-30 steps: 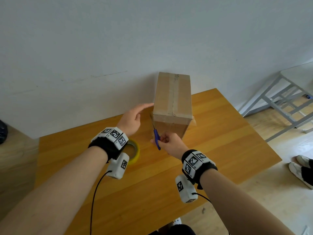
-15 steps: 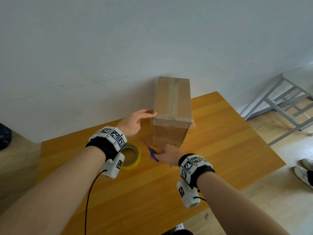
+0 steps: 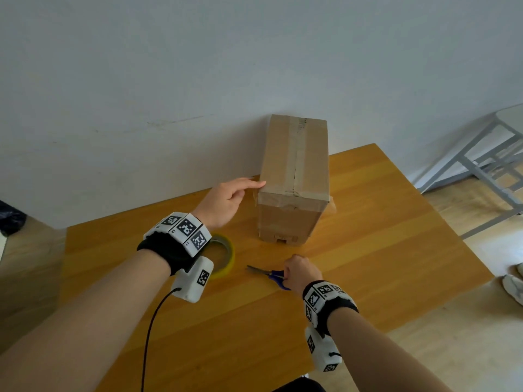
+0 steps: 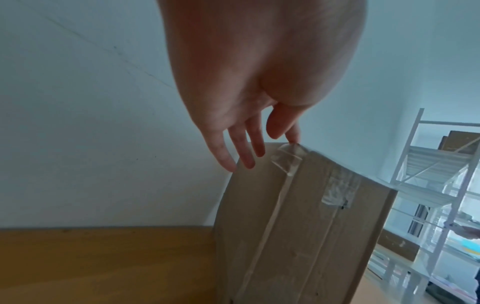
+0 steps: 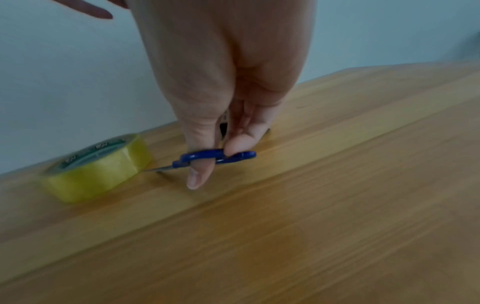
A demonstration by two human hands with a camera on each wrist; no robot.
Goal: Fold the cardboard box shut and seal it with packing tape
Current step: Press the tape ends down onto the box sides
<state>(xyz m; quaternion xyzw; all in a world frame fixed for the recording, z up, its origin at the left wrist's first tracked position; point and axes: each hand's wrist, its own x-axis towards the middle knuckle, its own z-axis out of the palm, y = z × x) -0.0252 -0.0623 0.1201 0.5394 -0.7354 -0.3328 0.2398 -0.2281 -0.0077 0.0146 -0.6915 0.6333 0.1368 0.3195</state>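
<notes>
A closed cardboard box point(image 3: 294, 176) stands on the wooden table point(image 3: 382, 250) against the wall, with clear tape along its top seam and over the near top edge. My left hand point(image 3: 226, 199) reaches to the box's top left corner with straight fingers; the index fingertip touches the tape end there point(image 4: 292, 149). My right hand point(image 3: 297, 274) holds blue-handled scissors point(image 3: 268, 274) low at the table, thumb and fingers through the loops point(image 5: 215, 157), blades pointing left. A yellowish tape roll point(image 3: 223, 256) lies flat left of the scissors, partly hidden by my left wrist.
A white wall rises directly behind the box. A grey metal frame point(image 3: 481, 165) stands on the floor to the right, and white shoes point(image 3: 513, 284) lie beyond the table's right edge. White shelving point(image 4: 441, 185) shows past the box in the left wrist view.
My right hand has come down from the box's front edge to the table with the scissors, which now point left near the tape roll. My left hand has stayed at the box's top left corner.
</notes>
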